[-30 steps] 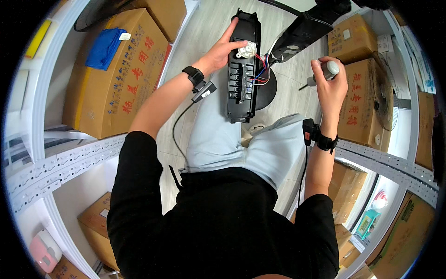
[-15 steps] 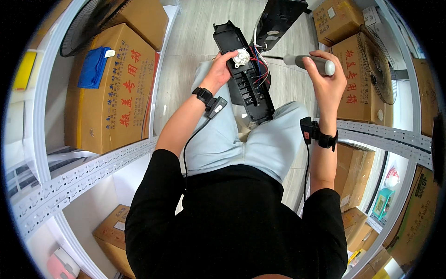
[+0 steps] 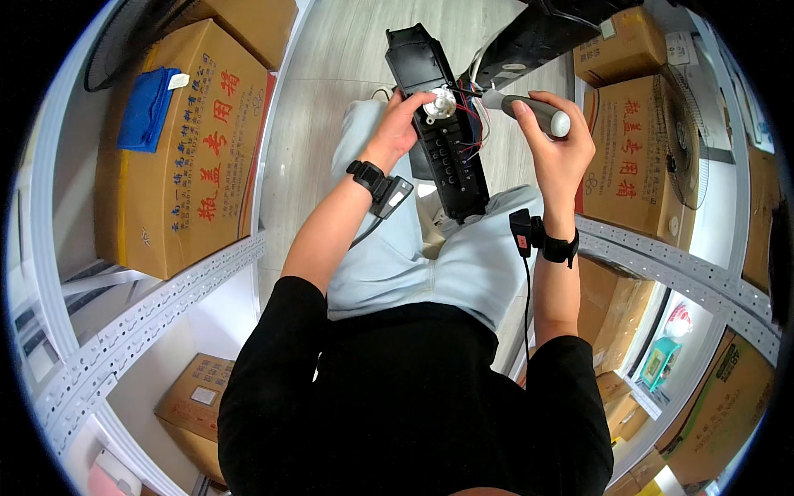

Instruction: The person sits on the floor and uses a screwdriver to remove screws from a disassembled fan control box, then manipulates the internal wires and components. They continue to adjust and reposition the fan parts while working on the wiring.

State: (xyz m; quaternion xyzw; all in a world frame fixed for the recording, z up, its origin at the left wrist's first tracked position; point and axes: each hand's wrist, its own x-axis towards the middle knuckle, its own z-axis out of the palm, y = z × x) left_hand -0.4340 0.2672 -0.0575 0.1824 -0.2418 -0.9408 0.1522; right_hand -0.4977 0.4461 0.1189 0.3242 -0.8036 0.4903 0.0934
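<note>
A long black plastic panel (image 3: 461,178) with a row of round posts slants above my knees. My left hand (image 3: 394,132) is closed on its left edge, with the thumb against a white round part (image 3: 440,104) that has mounting ears. The fingers behind the panel are mostly hidden. My right hand (image 3: 556,149) is closed round the grey handle of a screwdriver (image 3: 534,114). Its thin shaft points left, toward the upper edge of the white part; whether the tip touches cannot be made out. Red, blue and white wires (image 3: 475,124) run beside the panel.
A black housing (image 3: 538,45) stands tilted beyond the panel. Metal shelving (image 3: 165,289) with cardboard boxes (image 3: 190,157) flanks me on the left, a blue cloth (image 3: 149,109) on one box. More boxes (image 3: 628,157) and a round fan grille (image 3: 683,140) are on the right.
The screwdriver and my right hand have moved left, bringing the shaft to the white part. The black housing has tilted farther to the right. My left hand keeps its hold.
</note>
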